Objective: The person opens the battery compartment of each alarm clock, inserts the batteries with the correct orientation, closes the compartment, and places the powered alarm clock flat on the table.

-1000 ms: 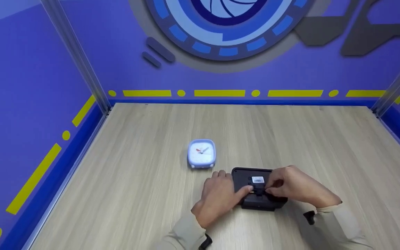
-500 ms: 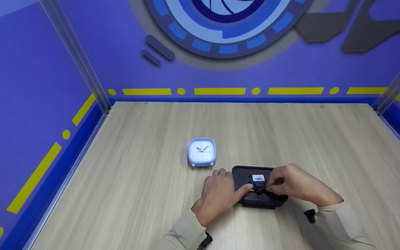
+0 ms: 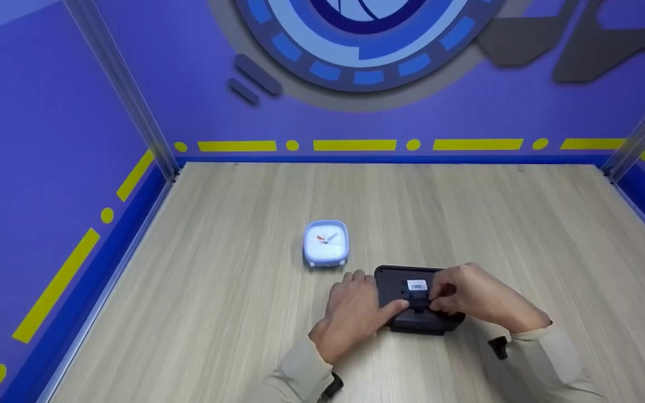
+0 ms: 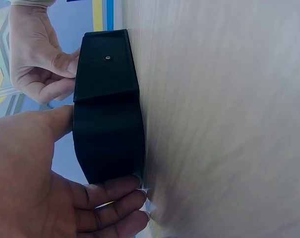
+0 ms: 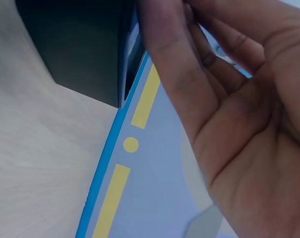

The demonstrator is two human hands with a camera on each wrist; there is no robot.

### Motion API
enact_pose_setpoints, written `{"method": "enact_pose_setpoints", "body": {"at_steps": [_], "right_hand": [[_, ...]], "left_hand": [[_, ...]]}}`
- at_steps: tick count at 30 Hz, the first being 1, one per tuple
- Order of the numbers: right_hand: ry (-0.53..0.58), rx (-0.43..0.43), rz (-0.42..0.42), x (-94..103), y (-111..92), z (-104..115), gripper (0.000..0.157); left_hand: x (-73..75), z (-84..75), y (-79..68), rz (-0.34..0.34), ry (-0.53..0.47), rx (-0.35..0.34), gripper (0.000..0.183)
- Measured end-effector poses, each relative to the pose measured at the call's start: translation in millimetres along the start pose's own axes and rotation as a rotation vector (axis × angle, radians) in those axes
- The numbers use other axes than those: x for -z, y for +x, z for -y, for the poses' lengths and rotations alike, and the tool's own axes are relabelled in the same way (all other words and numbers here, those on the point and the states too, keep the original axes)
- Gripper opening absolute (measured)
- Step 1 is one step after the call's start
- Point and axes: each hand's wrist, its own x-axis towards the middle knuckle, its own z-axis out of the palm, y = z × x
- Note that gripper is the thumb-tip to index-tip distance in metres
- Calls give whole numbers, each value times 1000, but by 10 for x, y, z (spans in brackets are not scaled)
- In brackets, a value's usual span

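A black box-shaped device (image 3: 392, 282) lies on the table with its back up, showing a white barcode label (image 3: 417, 285). My left hand (image 3: 350, 316) holds its left side, with the thumb on the back and the fingers along the side, as the left wrist view shows. Near the middle of the back is a small black cover (image 3: 419, 303). My right hand (image 3: 476, 296) bends over the right side, thumb and forefinger pinched together at this cover's edge. In the right wrist view, the pinching fingertips are out of frame and the device (image 5: 80, 49) shows only one end.
A light-blue alarm clock (image 3: 326, 243) with a white face stands behind and left of the device. The wooden table (image 3: 233, 224) is bounded by blue-purple panels (image 3: 356, 123) at the back and sides.
A small yellow strip beside the left thumb, seen earlier, no longer shows; the black cover now lies there. Both hands keep nearly the same place, and the head view has tilted slightly.
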Motion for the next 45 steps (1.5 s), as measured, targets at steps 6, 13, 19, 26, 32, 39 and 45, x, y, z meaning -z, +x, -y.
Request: {"method": "enact_pose_setpoints", "body": {"at_steps": [6,13,19,26,32,39,45], "right_hand": [[-26,-2,-16,-16,15,-12,20],[-34,2,2,-28,20,-6,17],[-43,0,-5,-30,28,17,15],[-39,6,-25,-74,45,17,22],[-47,-75,-64,-94,59,12,28],[0,-55,-18,-85,35,14,24],[21,-64,-16,-64,17,4,23]], "left_hand": [[7,-13,0,1,32,-2,81],[11,2,2,1,32,-12,85],[33,-1,11,21,32,-9,86],[31,-8,10,18,20,0,81],[28,-12,6,21,27,3,80],[8,-4,13,35,22,3,81],[4,-8,13,49,17,8,82]]}}
